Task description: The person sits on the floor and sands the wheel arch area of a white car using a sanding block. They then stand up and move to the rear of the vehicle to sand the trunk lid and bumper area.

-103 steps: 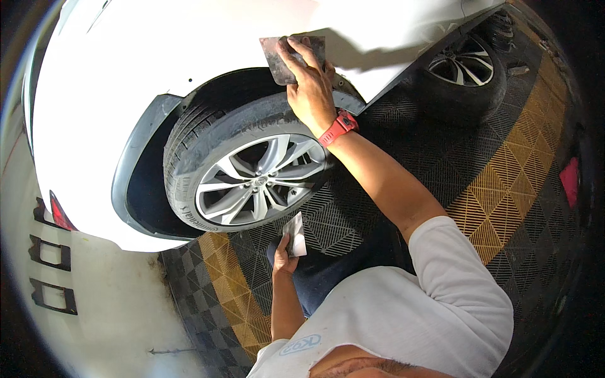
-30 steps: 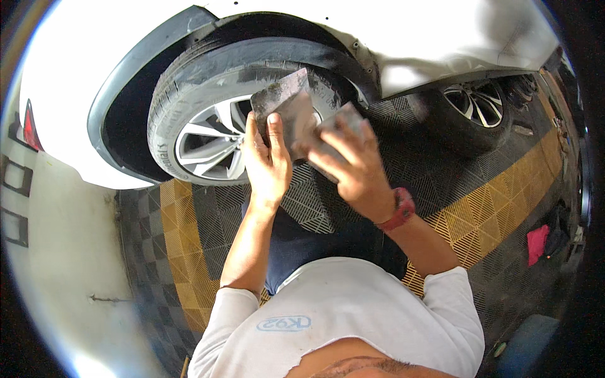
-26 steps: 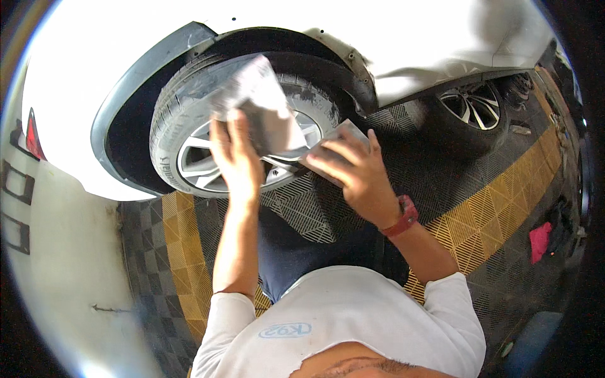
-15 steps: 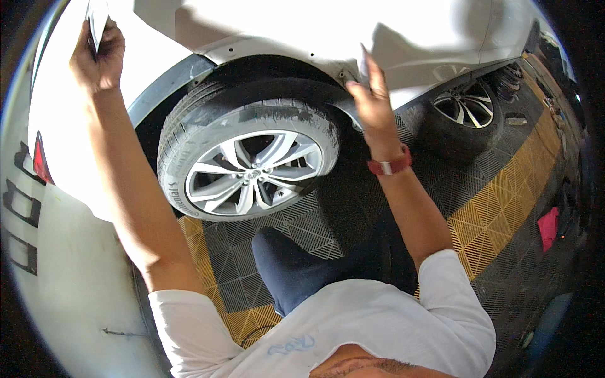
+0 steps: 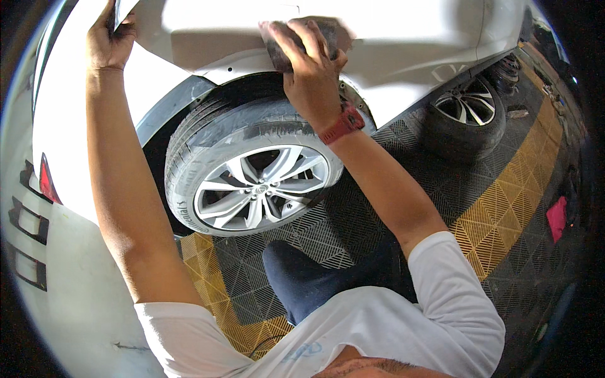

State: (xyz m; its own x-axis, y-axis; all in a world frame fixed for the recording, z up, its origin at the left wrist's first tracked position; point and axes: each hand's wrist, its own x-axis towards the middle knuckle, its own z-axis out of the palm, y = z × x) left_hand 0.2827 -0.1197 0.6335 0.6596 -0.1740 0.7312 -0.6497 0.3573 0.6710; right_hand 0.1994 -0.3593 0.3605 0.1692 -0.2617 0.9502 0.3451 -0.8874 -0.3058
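Head view. Two bare hands well apart, both at the white painted metal side of a car (image 5: 409,34) above its rear wheel.

Right hand (image 5: 315,85), red watch (image 5: 345,124) at the wrist: fingers laid over a dark, smudged, thin rectangular plate (image 5: 277,58), which appears to lie against the paintwork just above the wheel arch. Hand and plate slightly blurred; thumb placement and full edge contact cannot be told.

Left hand (image 5: 108,47): upper left, fingers and thumb closed on a thin, pale, flat sheet (image 5: 120,12) seen nearly edge-on, running to the top of the view. Whether it touches the car cannot be told.

Below and between the forearms: silver multi-spoke wheel (image 5: 259,189) in a dusty black tyre, dark grey arch trim (image 5: 170,112) beside it. Floor: black and yellow ribbed tiles (image 5: 488,220); bright pink cloth (image 5: 556,218) far right.

Step in hand (judgement): working the dark plate over the panel, the sheet held aside. The next move would seem to call for even pressure, the plate's edge kept flush and clear of the arch lip.
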